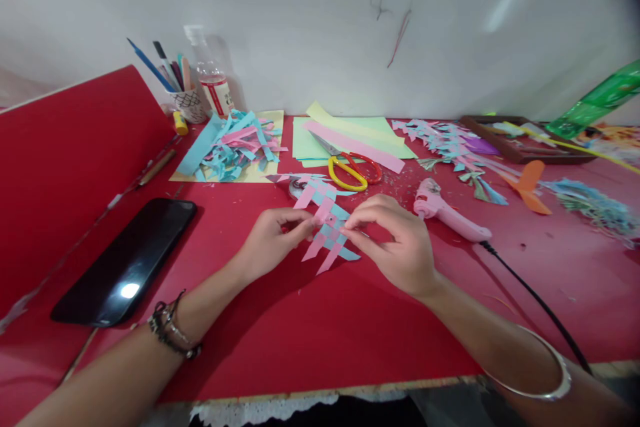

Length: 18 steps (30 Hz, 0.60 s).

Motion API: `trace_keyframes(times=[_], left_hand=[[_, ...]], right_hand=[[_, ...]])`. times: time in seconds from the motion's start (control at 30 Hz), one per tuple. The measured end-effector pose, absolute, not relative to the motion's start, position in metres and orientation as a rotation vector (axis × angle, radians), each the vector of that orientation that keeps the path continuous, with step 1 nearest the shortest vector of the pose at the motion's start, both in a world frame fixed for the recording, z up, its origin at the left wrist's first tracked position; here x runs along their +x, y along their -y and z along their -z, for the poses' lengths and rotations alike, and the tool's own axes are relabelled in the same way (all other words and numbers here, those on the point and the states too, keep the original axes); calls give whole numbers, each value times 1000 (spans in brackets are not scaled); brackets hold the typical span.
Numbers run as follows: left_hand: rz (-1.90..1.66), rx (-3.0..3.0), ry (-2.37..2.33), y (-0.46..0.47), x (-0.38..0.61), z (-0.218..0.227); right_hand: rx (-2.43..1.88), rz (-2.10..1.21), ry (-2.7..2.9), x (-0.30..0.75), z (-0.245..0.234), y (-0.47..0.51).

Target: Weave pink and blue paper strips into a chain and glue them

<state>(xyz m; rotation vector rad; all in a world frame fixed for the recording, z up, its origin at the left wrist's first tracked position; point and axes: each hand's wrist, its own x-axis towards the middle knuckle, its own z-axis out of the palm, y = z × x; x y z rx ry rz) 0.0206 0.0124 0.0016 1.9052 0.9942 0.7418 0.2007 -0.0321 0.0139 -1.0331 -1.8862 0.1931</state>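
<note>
Between my hands is a small woven piece of pink and blue paper strips (330, 235), its pink and blue ends sticking out in points. My left hand (280, 235) pinches its left edge between thumb and forefinger. On the opposite edge, the thumb and forefinger of my right hand (393, 237) are closed on the paper. Just behind it lies another pink and blue woven piece (315, 188), partly covering a small round object I cannot make out. Yellow-and-red-handled scissors (347, 172) rest beyond, on a pink paper strip (355, 145).
A pink glue gun (450, 212) with a black cord lies right of my right hand. A black phone (127, 260) is at left. Cut paper strips (235, 143), a pen cup (187, 105), a bottle (213, 77), woven garlands (445, 143) and a brown tray (530, 147) line the back.
</note>
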Motion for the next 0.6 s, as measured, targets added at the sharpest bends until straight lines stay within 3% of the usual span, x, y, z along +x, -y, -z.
trace_keyframes(times=[0.6], left_hand=[[-757, 1881, -958, -11, 21, -2]], right_hand=[[-1096, -144, 2072, 201, -7, 28]])
